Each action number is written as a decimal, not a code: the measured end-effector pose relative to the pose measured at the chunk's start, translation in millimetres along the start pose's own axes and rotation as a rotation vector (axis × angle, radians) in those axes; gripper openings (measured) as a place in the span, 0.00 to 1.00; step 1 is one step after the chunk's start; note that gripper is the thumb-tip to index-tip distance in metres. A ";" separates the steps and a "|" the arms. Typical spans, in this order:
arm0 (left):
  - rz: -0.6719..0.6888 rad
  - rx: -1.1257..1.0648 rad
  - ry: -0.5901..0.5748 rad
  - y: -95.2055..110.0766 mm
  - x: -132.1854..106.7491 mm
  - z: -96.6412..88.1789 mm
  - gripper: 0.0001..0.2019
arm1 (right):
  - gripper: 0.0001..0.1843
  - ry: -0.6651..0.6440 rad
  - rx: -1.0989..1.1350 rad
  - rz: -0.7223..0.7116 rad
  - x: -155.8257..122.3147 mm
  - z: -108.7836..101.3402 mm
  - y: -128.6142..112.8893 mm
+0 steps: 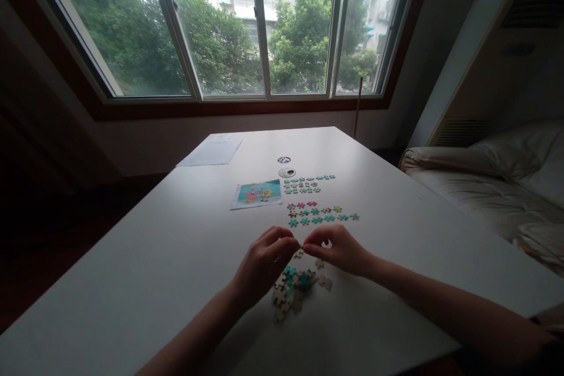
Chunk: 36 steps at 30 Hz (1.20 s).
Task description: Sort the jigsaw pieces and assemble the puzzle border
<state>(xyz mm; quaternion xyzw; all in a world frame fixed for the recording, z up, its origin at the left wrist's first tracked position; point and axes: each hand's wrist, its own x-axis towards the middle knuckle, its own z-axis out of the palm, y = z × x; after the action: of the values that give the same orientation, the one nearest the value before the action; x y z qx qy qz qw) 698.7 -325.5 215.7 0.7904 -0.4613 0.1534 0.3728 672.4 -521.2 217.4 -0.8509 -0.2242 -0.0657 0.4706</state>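
Over the table's middle, my left hand [269,254] and my right hand [338,248] meet at their fingertips. Both are closed in a pinch on one small puzzle piece [302,246], mostly hidden by the fingers. Just below them lies a loose pile of puzzle pieces [294,292], some teal side up, others showing plain backs. A few single plain-backed pieces [325,282] lie at the pile's right edge. Beyond my hands, colored puzzle pieces [317,220] are laid out in rows, with more teal rows [303,190] farther back.
A picture sheet [259,194] with cartoon figures lies left of the rows. Two small round discs [287,173] sit behind them. White paper [210,151] rests at the far left of the white table [145,258]. A pale sofa [476,182] stands to the right, windows beyond.
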 end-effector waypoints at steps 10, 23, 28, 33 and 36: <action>0.035 0.181 -0.077 -5.2 -1.3 -24.4 0.05 | 0.07 0.177 -0.468 -0.374 4.1 -24.5 22.8; 0.009 0.311 -0.470 -12.7 -5.8 -23.8 0.20 | 0.07 0.173 -0.568 -0.350 8.0 -41.7 43.3; 0.000 0.319 -0.486 -12.9 -4.8 -24.8 0.14 | 0.07 0.175 -0.579 -0.327 9.0 -44.9 48.6; -0.031 0.329 -0.478 -15.6 -3.3 -25.4 0.12 | 0.07 0.115 -0.634 -0.239 22.5 -62.9 66.4; -0.032 0.324 -0.471 -18.6 -4.4 -24.3 0.14 | 0.07 0.107 -0.679 -0.101 36.4 -78.5 85.0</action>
<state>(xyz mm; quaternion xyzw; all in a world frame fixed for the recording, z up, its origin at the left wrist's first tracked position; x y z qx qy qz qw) 714.5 -299.5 221.2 0.8606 -0.4923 0.0315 0.1268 750.3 -613.5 206.6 -0.9421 -0.2063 -0.2042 0.1678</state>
